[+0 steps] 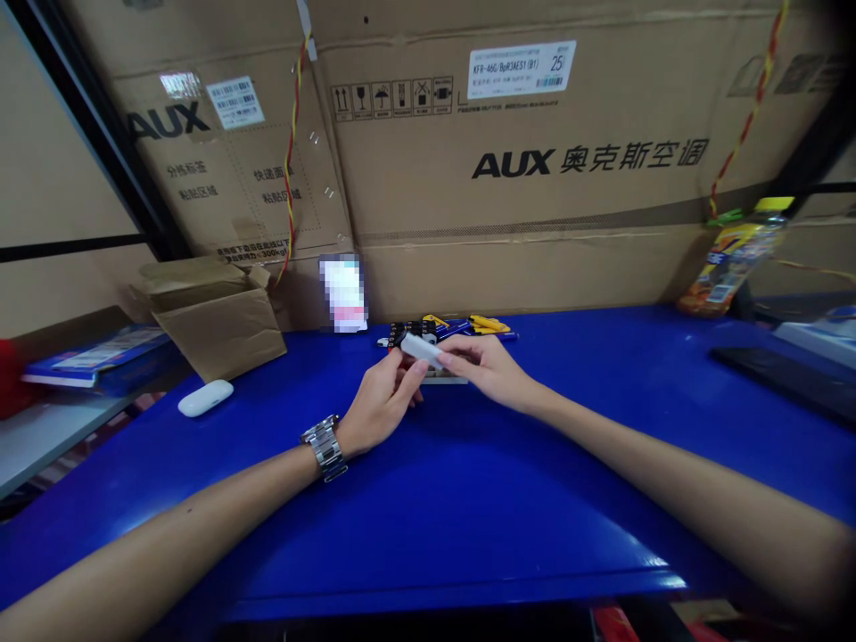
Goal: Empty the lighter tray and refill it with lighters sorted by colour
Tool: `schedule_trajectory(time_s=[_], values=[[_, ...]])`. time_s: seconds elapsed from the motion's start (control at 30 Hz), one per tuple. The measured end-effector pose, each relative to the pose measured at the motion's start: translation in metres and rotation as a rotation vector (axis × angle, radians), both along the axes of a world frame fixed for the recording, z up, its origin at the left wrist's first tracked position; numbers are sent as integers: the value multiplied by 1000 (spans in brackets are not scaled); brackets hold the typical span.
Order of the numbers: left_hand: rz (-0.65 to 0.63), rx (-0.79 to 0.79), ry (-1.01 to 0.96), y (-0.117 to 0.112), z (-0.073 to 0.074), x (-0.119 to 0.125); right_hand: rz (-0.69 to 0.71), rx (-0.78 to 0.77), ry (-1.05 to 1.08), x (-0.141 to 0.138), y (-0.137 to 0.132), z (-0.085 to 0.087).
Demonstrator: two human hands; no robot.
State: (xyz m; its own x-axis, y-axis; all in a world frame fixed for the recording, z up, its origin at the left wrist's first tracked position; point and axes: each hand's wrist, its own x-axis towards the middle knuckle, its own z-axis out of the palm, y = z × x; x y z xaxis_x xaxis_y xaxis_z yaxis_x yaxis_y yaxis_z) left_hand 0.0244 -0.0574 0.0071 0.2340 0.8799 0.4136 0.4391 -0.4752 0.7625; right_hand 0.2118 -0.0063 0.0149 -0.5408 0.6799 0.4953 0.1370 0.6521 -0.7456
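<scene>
Both hands are narrowed to a fingertip pinch over the blue table (428, 526). The left hand (380, 403), with a steel link watch (325, 448) on its wrist, and the right hand (486, 370) hold a small white oblong piece (420, 349) between them, one at each end, just above the table and in front of a low white item, its kind hard to tell. Just behind lies a heap of yellow-and-blue-handled tools (455, 328), partly hidden. To the left are a white earbud case (205, 398) and an open cardboard box (218, 325). To the right are a snack-printed plastic bottle (732, 259) and a black slab (779, 383). Behind stand large cartons (522, 169) printed "AUX" and "奥克斯空调"; the label reads "KFR-46G/BpR3AES1(B1)", with "25" beside it. A pixelated patch (342, 292) is unreadable.
</scene>
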Motion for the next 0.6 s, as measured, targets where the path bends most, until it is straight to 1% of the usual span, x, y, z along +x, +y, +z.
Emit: schedule_trajectory(time_s=[0.07,0.17,0.3,0.37,0.5,0.6], values=[[42,41,30,0,1,-1,11,37,-66,-3,-4,0],[109,94,4,0,2,-1,-4,121,-132,-3,-6,0],[141,80,-24,-1,1,-2,-10,177,-165,-1,-5,2],[128,69,-77,-2,1,-2,-14,206,-187,1,-4,2],[22,6,-227,-3,1,-2,-20,270,-248,3,1,-2],[-7,-17,-210,-4,4,0,-5,316,-293,4,3,-4]])
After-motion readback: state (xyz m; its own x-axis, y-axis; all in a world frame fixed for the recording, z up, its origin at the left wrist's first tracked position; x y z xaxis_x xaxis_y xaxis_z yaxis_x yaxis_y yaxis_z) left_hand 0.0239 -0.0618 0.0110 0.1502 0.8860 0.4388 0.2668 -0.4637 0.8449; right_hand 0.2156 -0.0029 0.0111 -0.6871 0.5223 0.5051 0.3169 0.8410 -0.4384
